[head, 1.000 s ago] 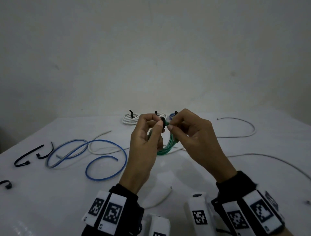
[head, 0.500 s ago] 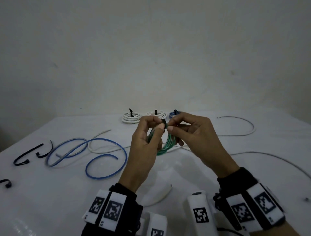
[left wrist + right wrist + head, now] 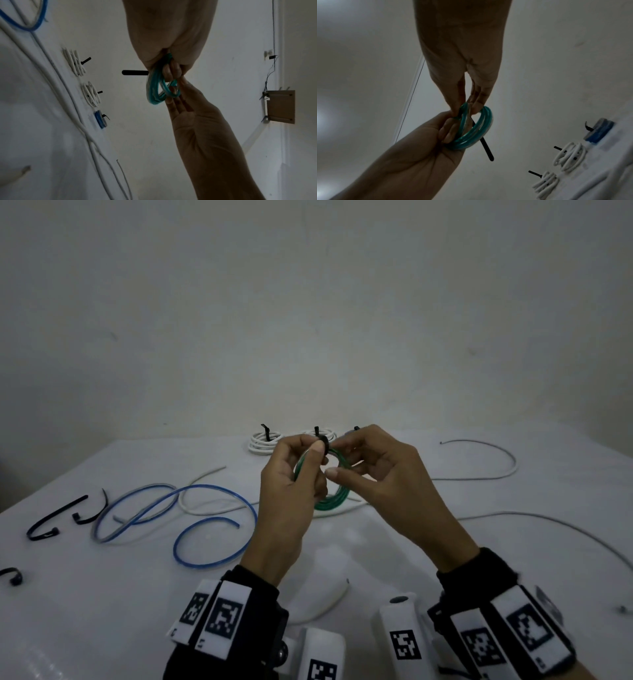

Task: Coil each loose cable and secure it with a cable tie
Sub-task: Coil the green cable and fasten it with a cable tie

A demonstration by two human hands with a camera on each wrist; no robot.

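Both hands (image 3: 342,474) pinch a green cable coil (image 3: 337,494) above the worktop (image 3: 102,611); cinching the black cable tie (image 3: 485,150) snug calls for steady, even pull.

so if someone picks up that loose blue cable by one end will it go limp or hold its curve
The blue cable would probably keep much of its curve: it lies in open, springy loops on the table. It looks thin, so likely light. It may drag the grey cable crossing it.

Plain indoor room, bare off-white wall (image 3: 308,320), white-covered table (image 3: 102,611), wall-mounted junction box (image 3: 280,106) with thin wiring
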